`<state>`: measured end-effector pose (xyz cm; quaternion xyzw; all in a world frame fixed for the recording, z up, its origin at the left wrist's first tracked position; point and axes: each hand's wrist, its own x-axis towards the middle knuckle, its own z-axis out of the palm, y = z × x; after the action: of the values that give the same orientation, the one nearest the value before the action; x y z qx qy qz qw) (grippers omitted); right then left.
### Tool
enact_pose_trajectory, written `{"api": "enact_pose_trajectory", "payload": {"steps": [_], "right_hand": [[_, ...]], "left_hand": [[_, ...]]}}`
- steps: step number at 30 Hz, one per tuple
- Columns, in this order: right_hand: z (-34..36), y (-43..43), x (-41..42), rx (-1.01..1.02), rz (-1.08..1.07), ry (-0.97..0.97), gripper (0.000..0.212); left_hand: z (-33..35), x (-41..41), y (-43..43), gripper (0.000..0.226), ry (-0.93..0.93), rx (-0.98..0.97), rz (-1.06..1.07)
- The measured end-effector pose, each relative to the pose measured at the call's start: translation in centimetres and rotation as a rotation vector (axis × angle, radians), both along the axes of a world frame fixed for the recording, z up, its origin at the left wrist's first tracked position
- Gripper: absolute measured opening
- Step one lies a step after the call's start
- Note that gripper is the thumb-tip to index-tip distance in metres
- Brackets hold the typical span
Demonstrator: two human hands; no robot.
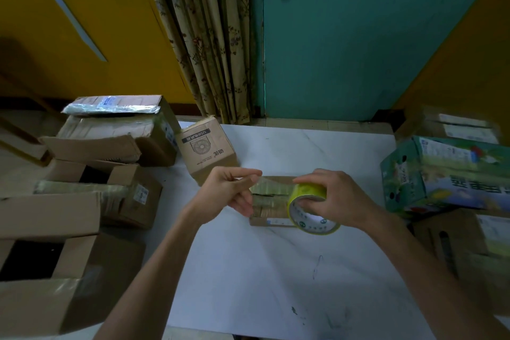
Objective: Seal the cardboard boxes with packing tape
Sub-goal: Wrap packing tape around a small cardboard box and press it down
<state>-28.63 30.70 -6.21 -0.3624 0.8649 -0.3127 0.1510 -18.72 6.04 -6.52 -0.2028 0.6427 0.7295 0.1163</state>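
Fingers of the left hand (231, 193) pinch the tape strip (271, 184). The right hand (335, 199) grips the one yellow tape roll (306, 194). Both hover over the single small cardboard box (270, 205) on the white table (276, 270).

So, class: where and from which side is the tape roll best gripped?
Grip the tape roll across its rim from the right, as the right hand does: its strip leaves leftward to the left hand, so that side must stay free.
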Motion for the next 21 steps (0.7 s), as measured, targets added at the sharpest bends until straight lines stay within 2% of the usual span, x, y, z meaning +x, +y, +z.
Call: {"api": "enact_pose_trajectory", "payload": {"steps": [4,8,12,16,18,21], "right_hand": [[-0.5,-0.1,0.1,-0.017,0.018,0.057,0.041],[-0.3,-0.7,0.3,-0.01,0.038,0.155,0.046],[0.3,-1.5,0.3,0.044,0.078,0.223,0.059],[0.8,-1.9,0.6,-0.074,-0.009,0.125,0.069],[1.0,-2.1,0.7,-0.13,-0.097,0.117,0.064],[0.9,-2.4,0.9,-0.038,-0.147,0.183,0.05]], "left_hand": [[0.0,0.3,-0.5,0.022,0.008,0.252,0.091],[0.2,0.1,-0.7,0.015,0.013,0.296,0.115],[1.0,-0.5,-0.5,0.045,-0.024,0.277,0.203],[0.9,-0.8,-0.4,0.026,-0.029,-0.169,0.169],[0.5,-0.9,-0.2,0.024,-0.006,-0.344,0.138],[0.7,-1.0,-0.5,0.024,0.066,-0.67,0.084]]}}
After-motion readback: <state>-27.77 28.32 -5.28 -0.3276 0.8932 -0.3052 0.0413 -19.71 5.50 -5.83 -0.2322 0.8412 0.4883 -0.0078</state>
